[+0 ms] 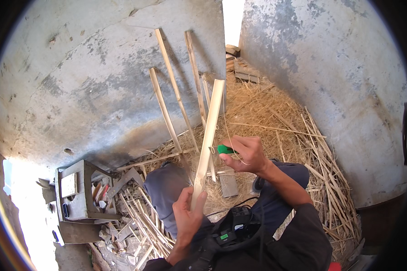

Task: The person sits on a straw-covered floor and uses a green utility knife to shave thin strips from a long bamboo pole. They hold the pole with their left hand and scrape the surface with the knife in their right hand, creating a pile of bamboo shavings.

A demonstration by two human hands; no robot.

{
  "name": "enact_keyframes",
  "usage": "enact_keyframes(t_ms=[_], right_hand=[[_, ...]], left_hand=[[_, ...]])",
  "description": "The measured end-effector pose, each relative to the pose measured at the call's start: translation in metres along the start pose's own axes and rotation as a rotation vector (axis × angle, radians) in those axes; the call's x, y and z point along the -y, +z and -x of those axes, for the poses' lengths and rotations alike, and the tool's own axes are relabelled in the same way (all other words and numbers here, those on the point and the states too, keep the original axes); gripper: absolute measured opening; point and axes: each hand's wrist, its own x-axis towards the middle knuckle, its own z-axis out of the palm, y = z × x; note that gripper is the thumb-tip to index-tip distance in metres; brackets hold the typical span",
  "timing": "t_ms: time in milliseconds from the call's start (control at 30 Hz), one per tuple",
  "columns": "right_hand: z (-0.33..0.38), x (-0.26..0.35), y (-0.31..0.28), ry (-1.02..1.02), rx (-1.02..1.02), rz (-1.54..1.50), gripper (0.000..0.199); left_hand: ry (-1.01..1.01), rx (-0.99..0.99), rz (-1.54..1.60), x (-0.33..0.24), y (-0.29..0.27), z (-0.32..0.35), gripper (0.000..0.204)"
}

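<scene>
With the left hand (188,216) clenched round the bamboo strip (208,140) pointing toward twelve o'clock, the right hand (248,155), fingers gripping a green-handled knife (225,149), should shave thinly, blade angled away.

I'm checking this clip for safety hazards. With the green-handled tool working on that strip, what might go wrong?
The right hand works the green-handled tool against the strip; a slip might reach the left hand gripping below. The bare hands may also catch splinters from the strip's edges.
</scene>
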Motion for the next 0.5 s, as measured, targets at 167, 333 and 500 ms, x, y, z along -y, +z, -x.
enact_keyframes(t_ms=[167,333,500], right_hand=[[-0.005,-0.007,-0.012,0.029,0.0,0.069,0.027],[-0.013,-0.032,-0.023,0.133,-0.168,0.032,0.025],[-0.014,-0.046,-0.03,0.188,-0.16,0.093,0.03]], left_hand=[[0.012,0.018,0.028,0.001,0.004,-0.002,0.014],[-0.027,0.064,-0.019,0.011,0.001,0.007,0.015],[-0.029,0.081,-0.044,0.013,-0.001,0.012,0.016]])
